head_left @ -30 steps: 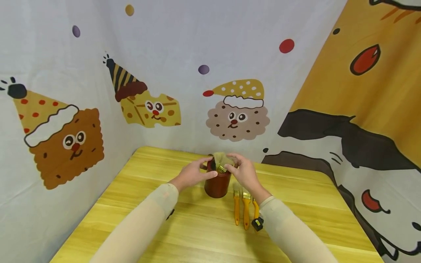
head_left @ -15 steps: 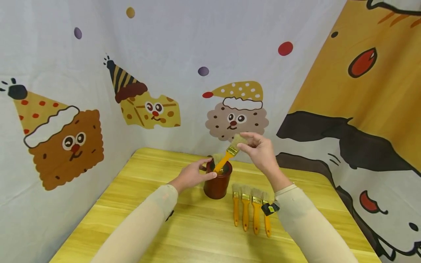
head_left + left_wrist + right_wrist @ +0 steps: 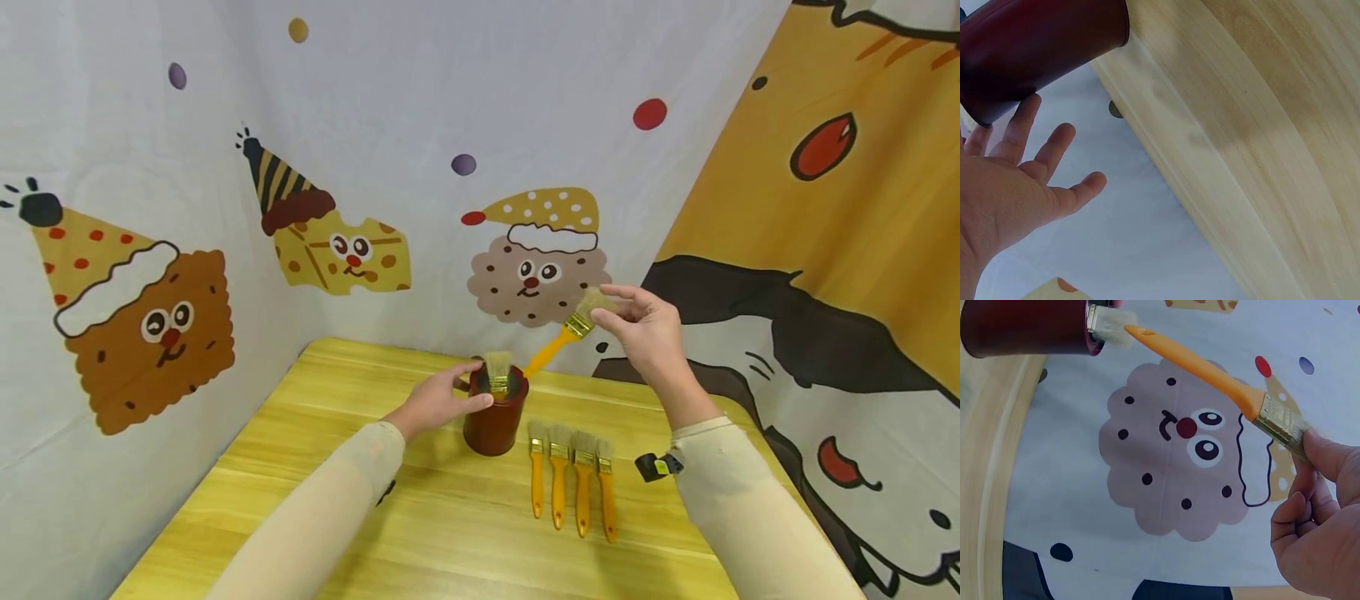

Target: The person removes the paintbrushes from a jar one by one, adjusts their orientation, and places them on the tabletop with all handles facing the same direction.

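Observation:
My right hand [image 3: 651, 337] pinches a flat paintbrush [image 3: 551, 352] by its bristles between thumb and fingers. Its orange handle slants down toward a dark red cylindrical cup [image 3: 492, 429], with the handle's end close by the rim at the right. In the right wrist view, that handle end overlaps the bristles of another paintbrush [image 3: 1113, 328], which stands in the cup with bristles up. My left hand [image 3: 438, 398] holds the cup near its top, thumb at the front and fingers behind. Its outer fingers [image 3: 1054, 147] stretch away from the cup in the left wrist view.
Several paintbrushes [image 3: 582, 487] with orange handles lie side by side on the wooden table [image 3: 442, 533], to the right of the cup, bristles pointing away. A printed cloth [image 3: 420, 100] with cartoon cookies hangs right behind the table's back edge.
My right hand has moved up and to the right, drawing the paintbrush out of the cup. The left hand has stayed at the cup, and another brush shows inside it.

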A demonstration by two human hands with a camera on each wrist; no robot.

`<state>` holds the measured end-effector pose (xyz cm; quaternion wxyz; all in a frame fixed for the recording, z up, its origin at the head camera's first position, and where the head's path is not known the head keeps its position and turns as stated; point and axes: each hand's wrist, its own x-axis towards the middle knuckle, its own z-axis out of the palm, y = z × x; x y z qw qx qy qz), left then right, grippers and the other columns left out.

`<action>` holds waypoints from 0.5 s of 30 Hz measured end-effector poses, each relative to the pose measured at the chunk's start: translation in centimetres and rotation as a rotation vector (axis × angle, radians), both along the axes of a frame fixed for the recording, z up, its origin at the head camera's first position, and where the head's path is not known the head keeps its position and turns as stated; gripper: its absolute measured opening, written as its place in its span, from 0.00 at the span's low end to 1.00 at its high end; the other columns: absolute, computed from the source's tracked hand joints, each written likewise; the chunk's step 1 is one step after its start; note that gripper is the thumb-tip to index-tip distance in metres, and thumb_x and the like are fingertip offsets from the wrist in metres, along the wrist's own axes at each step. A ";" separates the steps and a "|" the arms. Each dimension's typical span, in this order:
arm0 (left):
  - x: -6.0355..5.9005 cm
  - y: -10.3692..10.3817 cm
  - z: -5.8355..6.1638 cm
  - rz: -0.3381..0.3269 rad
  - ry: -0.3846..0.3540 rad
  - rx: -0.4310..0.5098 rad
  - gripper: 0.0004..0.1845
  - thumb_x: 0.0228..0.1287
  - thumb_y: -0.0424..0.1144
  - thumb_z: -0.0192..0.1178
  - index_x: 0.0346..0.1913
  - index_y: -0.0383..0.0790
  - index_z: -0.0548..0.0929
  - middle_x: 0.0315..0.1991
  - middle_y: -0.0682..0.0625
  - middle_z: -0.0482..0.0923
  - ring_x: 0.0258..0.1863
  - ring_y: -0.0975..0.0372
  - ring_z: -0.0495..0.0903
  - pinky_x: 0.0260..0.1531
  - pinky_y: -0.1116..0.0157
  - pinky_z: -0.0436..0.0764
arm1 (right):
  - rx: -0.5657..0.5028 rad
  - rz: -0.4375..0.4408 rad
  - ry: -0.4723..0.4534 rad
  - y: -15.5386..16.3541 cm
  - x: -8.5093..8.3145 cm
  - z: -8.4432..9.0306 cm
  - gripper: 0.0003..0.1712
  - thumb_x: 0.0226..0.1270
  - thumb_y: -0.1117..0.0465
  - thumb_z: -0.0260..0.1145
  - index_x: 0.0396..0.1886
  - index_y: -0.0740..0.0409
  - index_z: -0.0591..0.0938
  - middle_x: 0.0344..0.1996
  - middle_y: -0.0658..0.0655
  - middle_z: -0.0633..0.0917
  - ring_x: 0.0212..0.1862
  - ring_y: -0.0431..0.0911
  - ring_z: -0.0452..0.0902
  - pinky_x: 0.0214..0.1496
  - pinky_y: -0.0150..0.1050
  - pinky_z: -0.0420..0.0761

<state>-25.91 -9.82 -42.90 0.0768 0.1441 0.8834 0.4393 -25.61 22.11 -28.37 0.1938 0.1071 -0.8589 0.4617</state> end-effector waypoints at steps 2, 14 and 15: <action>0.0 0.0 0.0 0.001 0.000 0.002 0.42 0.56 0.70 0.62 0.74 0.69 0.62 0.64 0.56 0.75 0.62 0.56 0.76 0.56 0.51 0.78 | 0.014 -0.002 0.002 0.3 0.0 0.0 0.22 0.61 0.43 0.72 0.56 0.33 0.83 0.31 0.45 0.88 0.25 0.44 0.67 0.25 0.38 0.67; -0.2 0.2 0.1 0.025 0.017 -0.066 0.42 0.55 0.71 0.62 0.73 0.71 0.63 0.58 0.52 0.79 0.54 0.56 0.80 0.51 0.53 0.80 | 0.039 -0.020 0.010 1.1 -0.1 -0.1 0.23 0.62 0.44 0.71 0.58 0.34 0.82 0.33 0.49 0.87 0.27 0.43 0.69 0.26 0.36 0.70; -0.2 0.1 0.2 0.023 0.016 -0.063 0.42 0.55 0.72 0.62 0.73 0.71 0.62 0.58 0.52 0.79 0.54 0.56 0.80 0.51 0.53 0.80 | 0.041 -0.023 0.013 1.1 -0.1 -0.1 0.24 0.62 0.43 0.71 0.58 0.34 0.82 0.33 0.48 0.87 0.27 0.43 0.70 0.27 0.36 0.70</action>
